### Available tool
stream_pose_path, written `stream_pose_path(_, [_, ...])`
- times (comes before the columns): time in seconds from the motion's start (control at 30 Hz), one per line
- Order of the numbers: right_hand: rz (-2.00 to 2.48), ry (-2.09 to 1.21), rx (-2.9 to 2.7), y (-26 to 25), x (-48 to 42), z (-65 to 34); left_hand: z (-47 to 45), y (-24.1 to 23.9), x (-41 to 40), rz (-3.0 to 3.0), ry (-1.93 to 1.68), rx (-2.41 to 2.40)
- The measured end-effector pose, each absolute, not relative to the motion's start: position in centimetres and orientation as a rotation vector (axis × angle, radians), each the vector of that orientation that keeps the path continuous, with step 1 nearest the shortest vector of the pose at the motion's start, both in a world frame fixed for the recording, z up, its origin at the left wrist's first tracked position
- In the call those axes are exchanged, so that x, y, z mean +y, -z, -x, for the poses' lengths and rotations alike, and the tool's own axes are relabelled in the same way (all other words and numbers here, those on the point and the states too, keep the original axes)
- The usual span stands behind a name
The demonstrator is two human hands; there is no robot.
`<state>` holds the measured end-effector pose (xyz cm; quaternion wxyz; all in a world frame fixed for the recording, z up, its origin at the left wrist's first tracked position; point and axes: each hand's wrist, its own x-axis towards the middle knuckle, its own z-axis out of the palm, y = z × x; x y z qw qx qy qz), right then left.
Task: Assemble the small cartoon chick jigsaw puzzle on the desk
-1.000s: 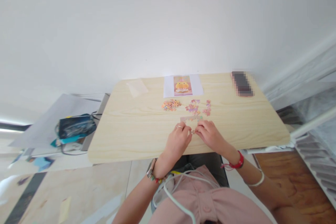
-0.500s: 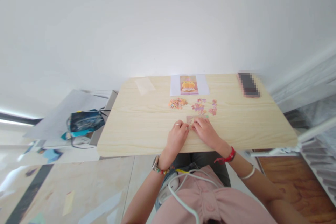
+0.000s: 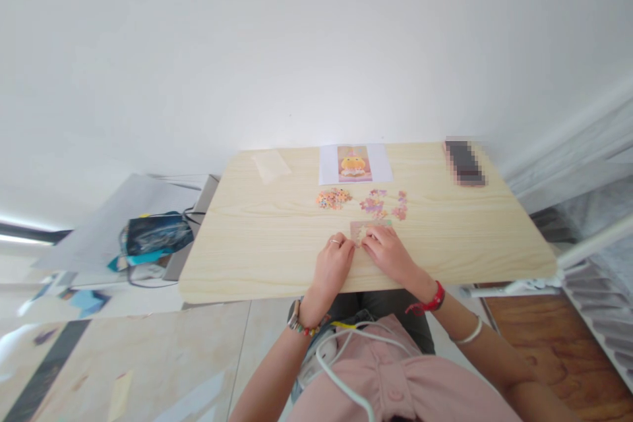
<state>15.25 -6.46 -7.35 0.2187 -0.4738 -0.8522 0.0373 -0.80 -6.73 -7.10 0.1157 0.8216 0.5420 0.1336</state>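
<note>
A partly joined jigsaw puzzle (image 3: pixel 355 229) lies flat near the front of the table, with pale wood showing inside its border. At its lower left edge, my left hand (image 3: pixel 335 262) is closed, thumb and forefinger pressed together on the border. Bent over the right part is my right hand (image 3: pixel 389 256), its fingers pinched at a small jigsaw piece that they mostly cover. Just beyond lie a heap of orange and yellow jigsaw pieces (image 3: pixel 333 198) and looser pink and purple pieces (image 3: pixel 372 204). More pink pieces (image 3: pixel 401 206) form a short strip on the right.
Against the wall, a printed picture sheet (image 3: pixel 330 165) shows a yellow figure. A thin pale sheet (image 3: pixel 271 166) lies at the table's (image 3: pixel 237 237) back left, and a dark phone-like object (image 3: pixel 465 163), pixelated, at the back right. Left of the table sits a dark blue bag (image 3: pixel 159 234).
The camera view has shifted slightly, moving the table a little lower. My right fingers have shifted slightly, and more of the puzzle's left part shows. Both hands stay at the puzzle.
</note>
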Motion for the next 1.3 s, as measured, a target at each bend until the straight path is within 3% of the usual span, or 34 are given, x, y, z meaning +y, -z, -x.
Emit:
stream_pose_path(0.23, [1.489, -0.069, -2.07, 6.2, -4.8, -22.4, 1.1, 6.0, -6.4, -2.388, -0.486, 1.549])
stream_pose_path(0.47, [1.51, -0.181, -2.208, 7.1, -0.6, -28.3, 1.3, 4.2, -4.5, -2.394, -0.646, 1.565])
stream_pose_path(0.93, [1.425, -0.379, -2.269, 5.5, 0.2, -26.0, 1.8, 5.0, -4.4, -2.363, -0.598, 1.612])
stream_pose_path(1.3, [1.562, -0.146, -2.34, 6.3, -1.9, -24.8, 1.4, 5.1, -4.5, -2.346, -0.568, 1.599])
